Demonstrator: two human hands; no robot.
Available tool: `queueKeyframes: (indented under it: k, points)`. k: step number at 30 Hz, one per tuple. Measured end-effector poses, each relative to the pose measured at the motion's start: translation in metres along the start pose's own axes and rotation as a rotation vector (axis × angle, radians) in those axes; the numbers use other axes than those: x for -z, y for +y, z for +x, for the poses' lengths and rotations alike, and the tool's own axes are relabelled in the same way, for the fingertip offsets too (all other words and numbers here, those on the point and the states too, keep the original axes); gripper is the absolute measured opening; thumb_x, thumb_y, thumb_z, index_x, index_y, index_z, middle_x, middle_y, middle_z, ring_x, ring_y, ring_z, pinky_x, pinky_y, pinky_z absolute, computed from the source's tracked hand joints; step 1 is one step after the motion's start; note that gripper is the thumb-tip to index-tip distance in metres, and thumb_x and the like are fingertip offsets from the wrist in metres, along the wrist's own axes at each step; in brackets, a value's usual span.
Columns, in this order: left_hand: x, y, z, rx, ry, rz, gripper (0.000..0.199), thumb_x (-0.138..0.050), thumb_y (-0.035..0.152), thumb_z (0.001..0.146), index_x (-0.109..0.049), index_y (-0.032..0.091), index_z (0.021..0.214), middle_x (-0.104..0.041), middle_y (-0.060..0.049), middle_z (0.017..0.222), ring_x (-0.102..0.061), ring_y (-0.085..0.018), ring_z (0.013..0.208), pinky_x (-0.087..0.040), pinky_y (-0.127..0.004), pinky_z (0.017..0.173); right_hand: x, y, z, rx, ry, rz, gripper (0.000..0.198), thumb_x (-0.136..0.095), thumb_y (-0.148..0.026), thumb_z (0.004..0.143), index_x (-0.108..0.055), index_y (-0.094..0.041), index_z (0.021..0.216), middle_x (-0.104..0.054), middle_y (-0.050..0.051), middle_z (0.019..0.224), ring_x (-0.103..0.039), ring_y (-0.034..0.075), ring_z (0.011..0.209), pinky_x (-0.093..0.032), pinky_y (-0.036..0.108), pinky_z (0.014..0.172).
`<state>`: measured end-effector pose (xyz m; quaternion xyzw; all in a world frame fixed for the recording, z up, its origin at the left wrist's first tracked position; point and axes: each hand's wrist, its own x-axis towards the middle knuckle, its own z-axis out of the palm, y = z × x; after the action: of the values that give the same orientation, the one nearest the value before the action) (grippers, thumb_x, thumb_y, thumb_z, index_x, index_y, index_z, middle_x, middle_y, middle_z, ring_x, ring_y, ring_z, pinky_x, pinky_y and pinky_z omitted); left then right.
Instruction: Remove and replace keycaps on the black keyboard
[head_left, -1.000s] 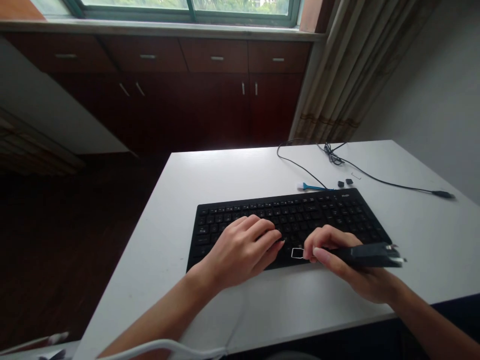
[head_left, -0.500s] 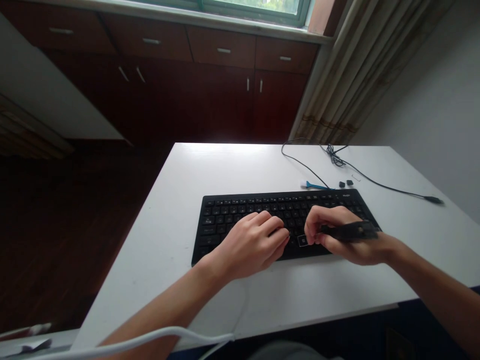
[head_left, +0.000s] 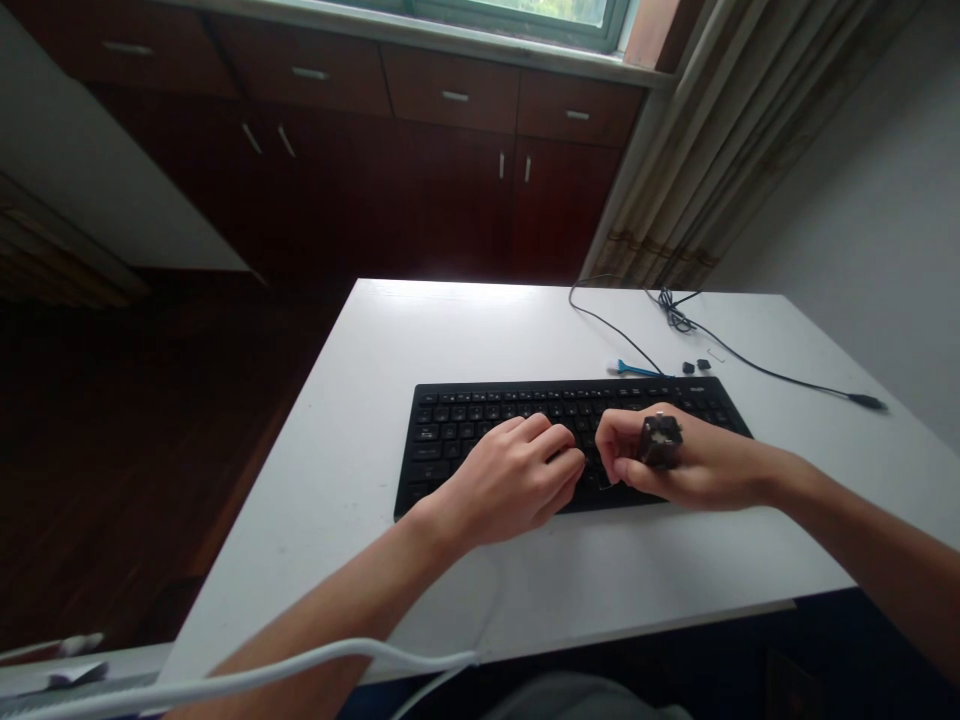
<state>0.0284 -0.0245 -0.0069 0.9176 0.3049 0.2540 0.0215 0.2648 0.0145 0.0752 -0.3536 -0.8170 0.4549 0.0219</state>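
Observation:
A black keyboard (head_left: pixel 435 451) lies on the white table (head_left: pixel 322 420). Over its middle keys my left hand (head_left: pixel 525 475) rests with bent fingers pressed together; whatever is under its fingertips is hidden. Just to the right, my right hand (head_left: pixel 690 465) is closed around a black tool (head_left: pixel 660 442), whose blunt end points up toward me. The tool's working tip is hidden by the fingers. Below those fingers, a thin pale outline (head_left: pixel 605 486) shows on the keys, too small to make out clearly. The two hands are close but apart.
Beyond the keyboard lie a blue-handled brush (head_left: pixel 637 370), two small black keycaps (head_left: pixel 688 368) and a thin bent wire (head_left: pixel 716 355). A black cable (head_left: pixel 780 378) runs to the right. A white cord (head_left: pixel 300 657) crosses the near left. Wooden cabinets (head_left: pixel 450 190) stand behind.
My right hand has turned the black tool from lying sideways to pointing its end toward me, and moved slightly left. My left hand stays on the keyboard. The view has shifted slightly.

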Motion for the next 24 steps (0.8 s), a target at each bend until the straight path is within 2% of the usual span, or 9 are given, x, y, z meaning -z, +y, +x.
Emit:
queueKeyframes:
  k: [2,5,8,12,15,18,21,24]
  points:
    - [0.000,0.000,0.000,0.001,0.005,0.002,0.019,-0.049,0.022,0.103,-0.067,0.017,0.099,-0.068,-0.006,0.100,-0.057,-0.020,0.083,-0.050,-0.035,0.071,-0.002,-0.001,-0.001,-0.047,0.005,0.051,0.006,-0.061,-0.023,0.093,-0.066,-0.020,0.091,-0.070,0.001,0.078,-0.061,0.015,0.066,-0.046,0.025,0.058]
    - [0.000,0.000,0.001,0.001,0.009,0.006,0.019,-0.049,0.022,0.103,-0.067,0.017,0.098,-0.068,-0.007,0.099,-0.057,-0.020,0.084,-0.050,-0.035,0.072,-0.006,0.000,-0.002,-0.106,0.019,0.153,0.023,-0.059,-0.038,0.099,-0.070,-0.019,0.090,-0.069,0.002,0.074,-0.065,0.016,0.067,-0.050,0.025,0.059]
    - [0.000,0.000,0.001,0.001,0.009,0.010,0.019,-0.049,0.022,0.103,-0.067,0.018,0.098,-0.067,-0.007,0.097,-0.057,-0.020,0.083,-0.050,-0.035,0.072,-0.010,0.001,-0.004,-0.095,0.069,0.152,0.036,-0.059,-0.047,0.099,-0.074,-0.018,0.086,-0.070,0.003,0.073,-0.065,0.016,0.066,-0.051,0.026,0.059]
    - [0.001,0.000,0.002,0.010,0.003,0.006,0.020,-0.049,0.022,0.103,-0.068,0.017,0.097,-0.067,-0.006,0.096,-0.055,-0.020,0.082,-0.051,-0.035,0.073,-0.013,0.002,-0.005,-0.045,0.149,0.154,0.042,-0.060,-0.050,0.098,-0.078,-0.018,0.079,-0.075,0.005,0.078,-0.067,0.017,0.070,-0.054,0.027,0.065]
    - [0.001,0.000,0.002,0.010,-0.003,-0.003,0.020,-0.049,0.022,0.103,-0.068,0.017,0.100,-0.068,-0.006,0.099,-0.056,-0.020,0.083,-0.051,-0.036,0.074,-0.017,0.005,-0.003,-0.057,0.223,0.329,0.053,-0.055,-0.057,0.099,-0.076,-0.016,0.073,-0.075,0.008,0.074,-0.065,0.015,0.061,-0.053,0.024,0.052]
    - [0.001,0.000,0.002,0.005,-0.007,-0.006,0.020,-0.049,0.022,0.103,-0.068,0.017,0.102,-0.068,-0.007,0.102,-0.057,-0.020,0.085,-0.051,-0.036,0.075,-0.024,0.008,0.001,-0.138,0.328,0.518,0.065,-0.050,-0.066,0.097,-0.070,-0.015,0.063,-0.073,0.010,0.067,-0.062,0.014,0.049,-0.047,0.022,0.037]
    - [0.000,-0.001,0.001,0.002,-0.009,-0.010,0.020,-0.049,0.021,0.103,-0.068,0.017,0.102,-0.068,-0.007,0.101,-0.056,-0.020,0.085,-0.051,-0.035,0.076,-0.031,0.009,0.005,-0.206,0.412,0.630,0.068,-0.053,-0.071,0.093,-0.066,-0.014,0.058,-0.072,0.011,0.063,-0.063,0.014,0.046,-0.049,0.020,0.035]
    - [0.000,-0.001,0.001,0.006,-0.005,-0.021,0.020,-0.049,0.021,0.103,-0.068,0.017,0.100,-0.068,-0.007,0.100,-0.056,-0.020,0.084,-0.051,-0.035,0.075,-0.036,0.010,0.008,-0.234,0.410,0.666,0.069,-0.057,-0.072,0.090,-0.070,-0.012,0.059,-0.073,0.012,0.066,-0.066,0.015,0.048,-0.054,0.021,0.039]
